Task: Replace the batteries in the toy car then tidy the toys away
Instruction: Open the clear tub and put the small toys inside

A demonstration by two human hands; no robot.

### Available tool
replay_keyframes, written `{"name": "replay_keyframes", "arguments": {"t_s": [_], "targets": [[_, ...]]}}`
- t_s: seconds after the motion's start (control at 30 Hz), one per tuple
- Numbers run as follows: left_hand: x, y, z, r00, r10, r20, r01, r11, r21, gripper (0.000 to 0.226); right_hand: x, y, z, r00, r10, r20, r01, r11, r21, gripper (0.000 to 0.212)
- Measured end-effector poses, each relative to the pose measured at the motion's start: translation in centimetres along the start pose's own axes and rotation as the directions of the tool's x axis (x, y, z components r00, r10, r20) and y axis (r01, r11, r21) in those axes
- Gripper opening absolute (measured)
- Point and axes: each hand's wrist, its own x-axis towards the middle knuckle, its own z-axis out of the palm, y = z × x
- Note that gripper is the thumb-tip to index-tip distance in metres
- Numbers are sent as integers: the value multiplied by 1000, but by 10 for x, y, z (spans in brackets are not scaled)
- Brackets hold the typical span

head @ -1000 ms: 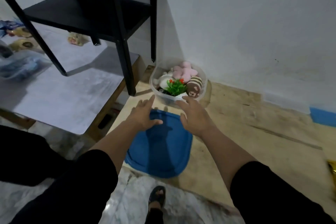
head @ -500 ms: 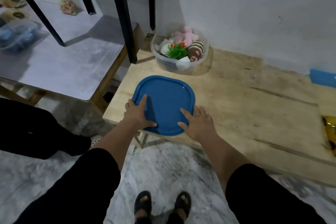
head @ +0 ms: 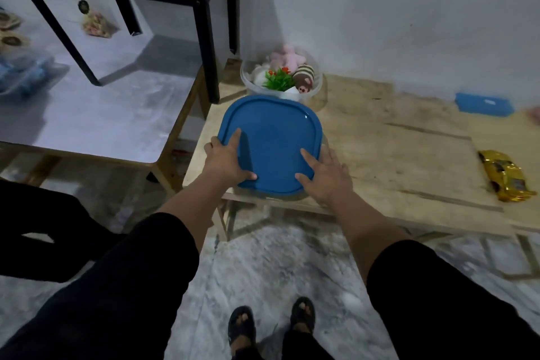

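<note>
Low wooden table (head: 394, 155) against a white wall (head: 409, 9), marble-pattern floor (head: 263, 266) below. Person stands at the near edge, black sleeves, sandalled feet visible at the bottom.

Blue lid (head: 273, 140), rounded-square, sits near the table's front-left corner. A clear rim shows just under its near edge, so it looks seated on a container, but what's inside is hidden.

Left hand (head: 226, 161) grips the lid's left edge: thumb lying flat on top, index finger pointing up along the surface, other fingers wrapped past the rim. Right hand (head: 327, 175) is on the lid's near-right corner: fingers spread, index and thumb flat on the blue surface, palm overhanging onto the table side.

Clear tub (head: 248, 77) behind the lid, by the wall, open-topped, holding a pink plush (head: 285, 57), a brown striped plush (head: 304, 77) and a green plastic plant (head: 279, 80) with red bits. Lid's far edge overlaps the tub's front in view; can't tell if they touch.

Gold toy car (head: 505, 174) lies at the table's right side, well apart from both hands. Blue box (head: 483, 104) further back by the wall.

Black metal shelf frame (head: 209, 38) stands to the left, on a grey-topped table (head: 96, 123).
</note>
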Motion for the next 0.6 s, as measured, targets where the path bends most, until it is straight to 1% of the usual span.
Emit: {"name": "replay_keyframes", "arguments": {"t_s": [0.13, 0.23, 0.33, 0.43, 0.6], "targets": [[8, 9, -21, 995, 47, -93, -53, 997, -62, 110, 5, -4, -27, 997, 11, -81, -9, 1000, 24, 63], [19, 22, -35, 989, 76, -124, -85, 994, -65, 108, 19, 0, -43, 993, 27, -117, -30, 999, -19, 64], [37, 36, -47, 987, 98, -131, -104, 993, -47, 107, 39, 8, -60, 991, 37, -126, -41, 999, -34, 64], [61, 51, -54, 989, 85, -121, -92, 995, -50, 106, 66, 16, -75, 992, 37, -119, -41, 999, -33, 64], [113, 69, -61, 992, 61, -112, -66, 997, -37, 107, 127, 28, -90, 991, -15, -129, 9, 999, -46, 62]]}}
